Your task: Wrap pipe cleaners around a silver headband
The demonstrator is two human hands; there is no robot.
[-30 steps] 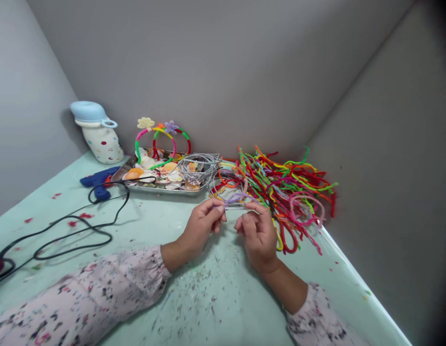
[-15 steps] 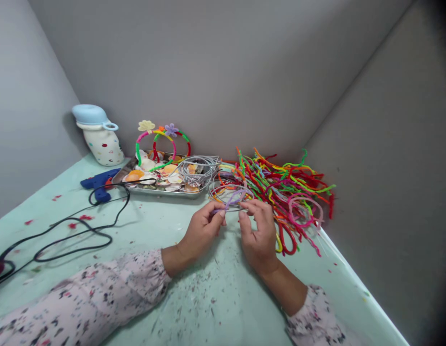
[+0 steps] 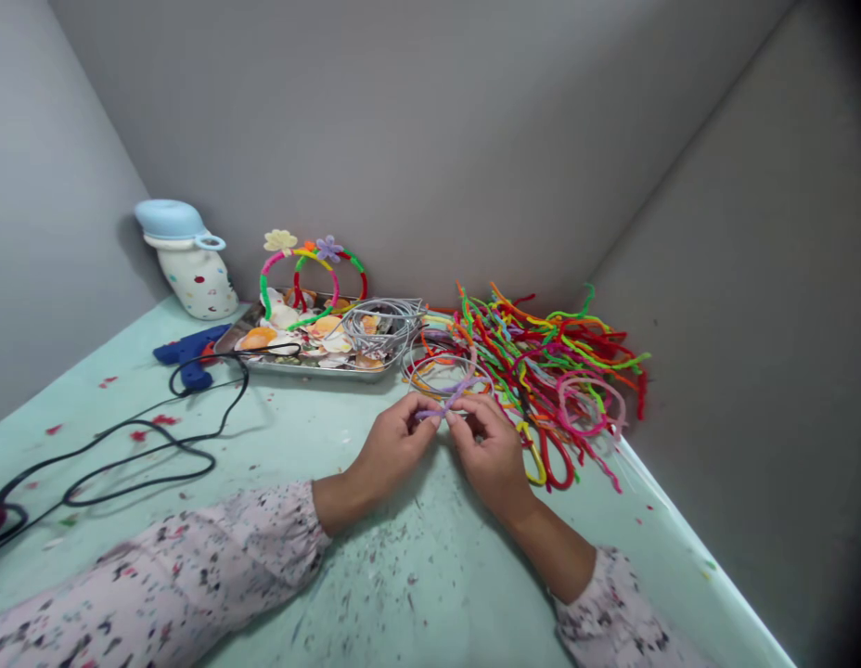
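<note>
Thumb beside thumb now, bringing the right hand (image 3: 492,455) in toward the left hand (image 3: 392,450) and closing its looser fingers. Pinching the purple pipe cleaner (image 3: 461,391) with a closed grip on both sides, holding it above the desk (image 3: 403,594). Gaining steadier two-handed control, perhaps catching thin wire too; seeing too little behind the fingers to tell.

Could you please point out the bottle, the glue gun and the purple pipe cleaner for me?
Bottle (image 3: 198,278): head view, on its white patterned body.
Glue gun (image 3: 194,347): head view, on its blue body.
Purple pipe cleaner (image 3: 456,394): head view, on the stretch rising between the two hands.
</note>
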